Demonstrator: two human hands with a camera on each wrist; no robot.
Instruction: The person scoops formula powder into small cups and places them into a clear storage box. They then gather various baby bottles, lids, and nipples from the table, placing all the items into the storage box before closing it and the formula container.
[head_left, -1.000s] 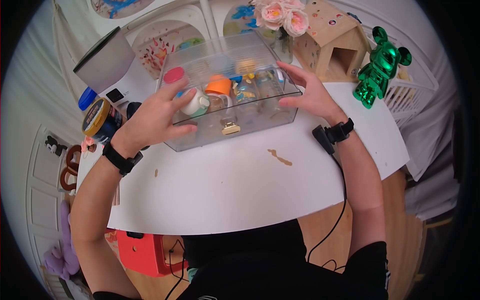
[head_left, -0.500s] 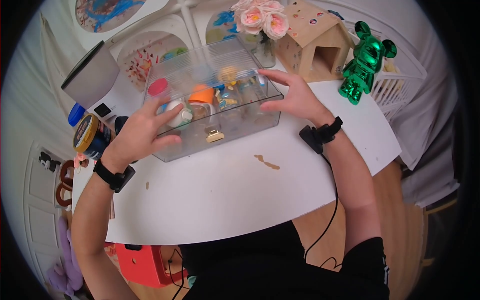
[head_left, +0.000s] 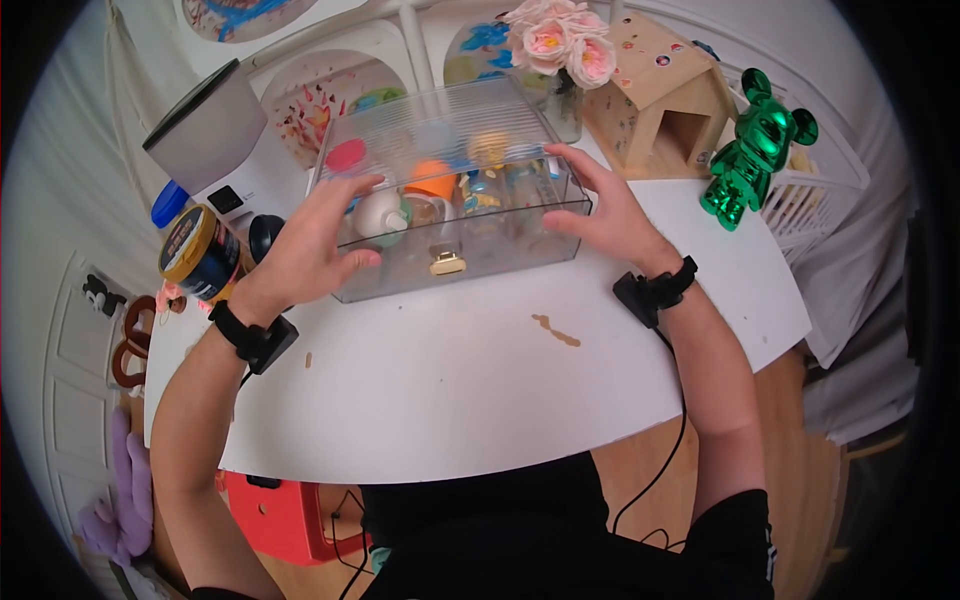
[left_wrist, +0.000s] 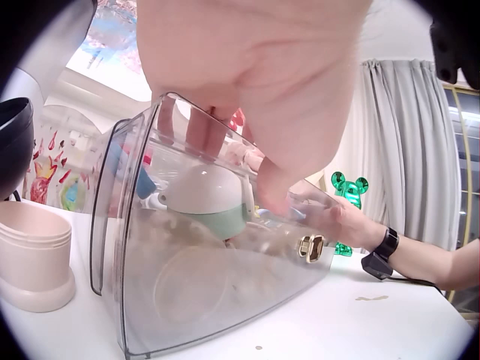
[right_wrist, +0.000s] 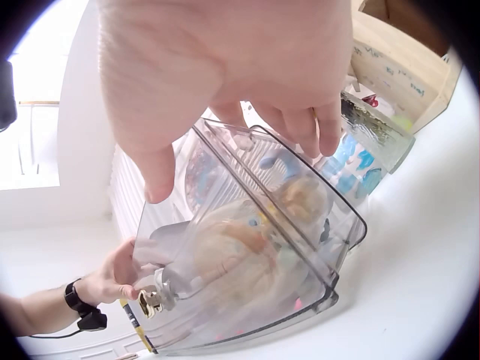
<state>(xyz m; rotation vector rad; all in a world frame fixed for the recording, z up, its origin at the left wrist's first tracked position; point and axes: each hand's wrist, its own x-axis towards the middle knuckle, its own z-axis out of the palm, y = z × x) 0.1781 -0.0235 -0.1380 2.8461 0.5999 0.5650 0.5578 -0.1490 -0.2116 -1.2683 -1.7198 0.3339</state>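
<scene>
A clear lidded box (head_left: 395,272) with a gold latch (head_left: 448,264) stands on the table, holding a white-and-green container (head_left: 380,215), an orange-topped one (head_left: 431,178) and several others. At its left front corner is my left hand (head_left: 310,245), fingers reaching over the lid side and thumb before the front. My right hand (head_left: 608,215) spans the right front corner with fingers and thumb apart. In the left wrist view, my left hand (left_wrist: 247,82) is over the top edge; in the right wrist view, so is my right hand (right_wrist: 225,67). Firm contact cannot be told.
Left of the box are a dark jar with a yellow lid (head_left: 186,245) and a white machine (head_left: 225,150). A flower vase (head_left: 563,108), a wooden house (head_left: 650,95), a green bear figure (head_left: 750,155) and a white basket (head_left: 810,200) stand behind and right. A cable hangs by the right forearm.
My left hand's fingers have drawn from over the lid toward the box's left side. The box has shifted slightly left against the table marks, with my right hand staying at its corner.
</scene>
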